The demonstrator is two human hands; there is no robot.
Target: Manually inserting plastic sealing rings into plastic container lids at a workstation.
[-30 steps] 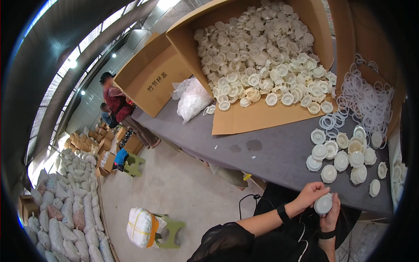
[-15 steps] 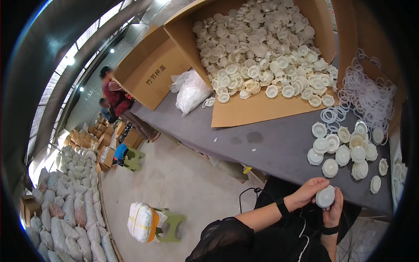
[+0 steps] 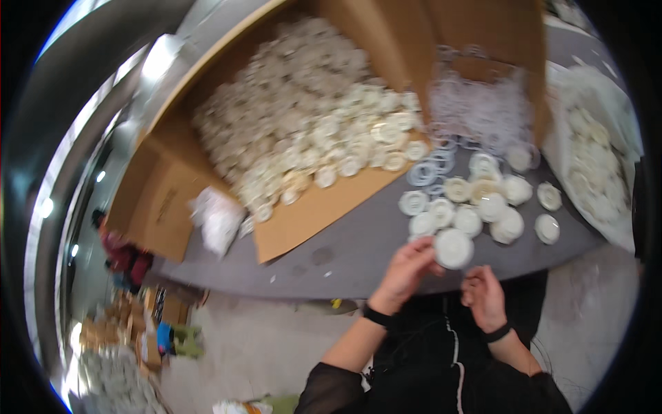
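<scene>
My left hand [image 3: 409,270] pinches a round whitish plastic lid [image 3: 453,248] by its edge, just above the near side of the grey table. Lower and to the right, my right hand [image 3: 485,298] is apart from the lid, its fingers loosely bent and nothing visible in them. Beyond the held lid lies a loose group of similar lids [image 3: 467,221], several of them heaped together. Clear ring gaskets [image 3: 422,174] lie just past that group. Motion blurs the view somewhat.
A cardboard box on its side [image 3: 303,231] spills a large heap of lids [image 3: 331,138]. To its right, another carton holds many clear rings [image 3: 476,103]. A white bag of lids [image 3: 596,165] hangs at the right edge. A white plastic bundle [image 3: 217,219] sits left; a person [image 3: 124,248] stands far left.
The view has swung to the right. My hands have parted: the left now holds the lid out over the table edge, and the right has let go of it.
</scene>
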